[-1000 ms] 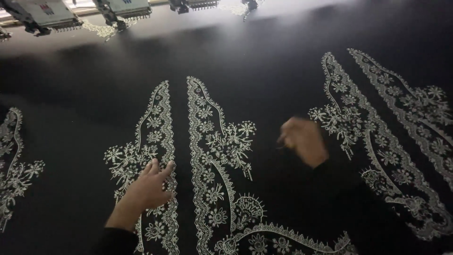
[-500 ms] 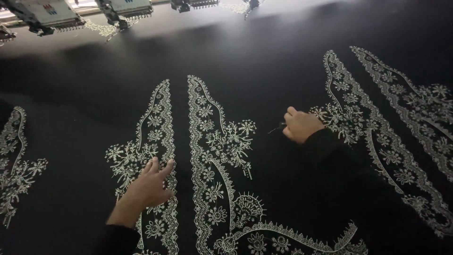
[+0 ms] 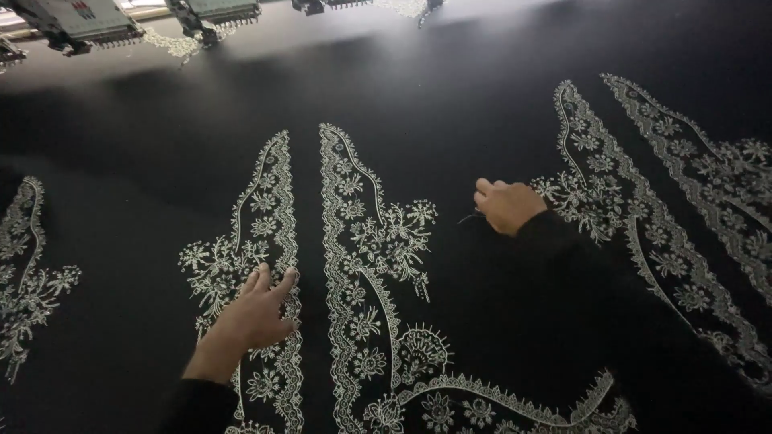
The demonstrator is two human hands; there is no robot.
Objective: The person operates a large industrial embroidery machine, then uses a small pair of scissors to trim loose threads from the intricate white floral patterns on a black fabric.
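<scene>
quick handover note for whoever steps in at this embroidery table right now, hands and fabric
Left hand: flat, fingers spread, pressing on the left lace-like embroidered panel.
Right hand: closed in a loose fist on bare black fabric, beside the right floral panel; a thin dark thing pokes out by the fingers, too small to tell.
Embroidery heads sit at the far edge.
Done: panels look fully stitched. Left: cannot tell.

Embroidery heads (image 3: 76,20) stand behind the embroidered cloth (image 3: 450,104).

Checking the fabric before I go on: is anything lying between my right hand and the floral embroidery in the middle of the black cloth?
Nothing visible. Only bare black cloth lies between the right hand and the middle floral embroidery. A thin dark tool or thread pokes from the fist; I cannot tell which.
</scene>
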